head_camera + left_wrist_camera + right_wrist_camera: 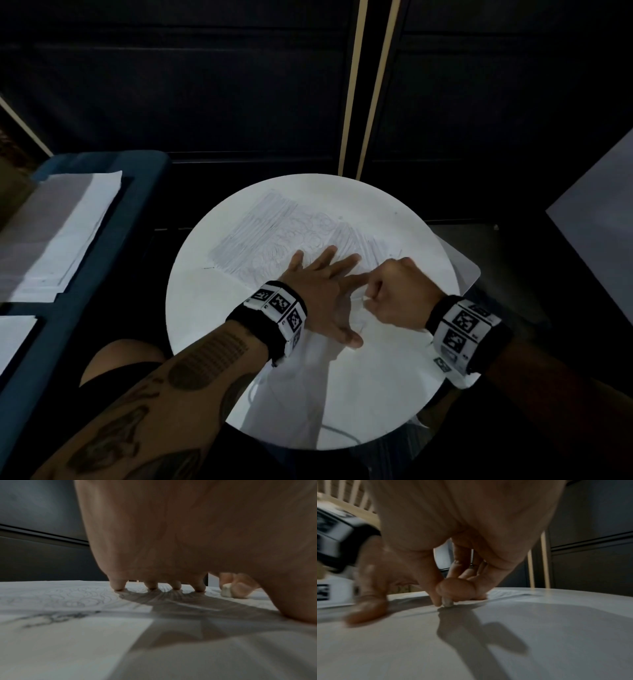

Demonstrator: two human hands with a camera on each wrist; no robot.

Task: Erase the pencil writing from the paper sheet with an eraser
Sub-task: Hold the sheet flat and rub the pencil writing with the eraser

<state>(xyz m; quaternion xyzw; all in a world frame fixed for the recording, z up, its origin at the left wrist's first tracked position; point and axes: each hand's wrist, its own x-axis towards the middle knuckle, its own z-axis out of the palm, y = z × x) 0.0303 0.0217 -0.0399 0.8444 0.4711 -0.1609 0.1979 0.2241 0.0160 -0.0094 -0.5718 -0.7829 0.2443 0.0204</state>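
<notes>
White round table [205,325]: seen from the head, it holds a white paper sheet [267,233] full of grey pencil scribbles.
Left hand [318,291]: flat, fingers spread, pressing the sheet.
Right hand [397,298]: curled beside it.
Left wrist view: fingertips [118,586] touch the sheet; the small white eraser [226,591] stands on the paper.
Right wrist view: thumb and finger pinch the eraser [447,602], tip down.

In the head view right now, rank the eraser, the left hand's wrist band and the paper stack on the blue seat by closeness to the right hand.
1. The eraser, pinched in the right hand itself, on the sheet.
2. The left hand's wrist band, across the table to the left.
3. The paper stack, far left on the blue seat, off the table.
</notes>
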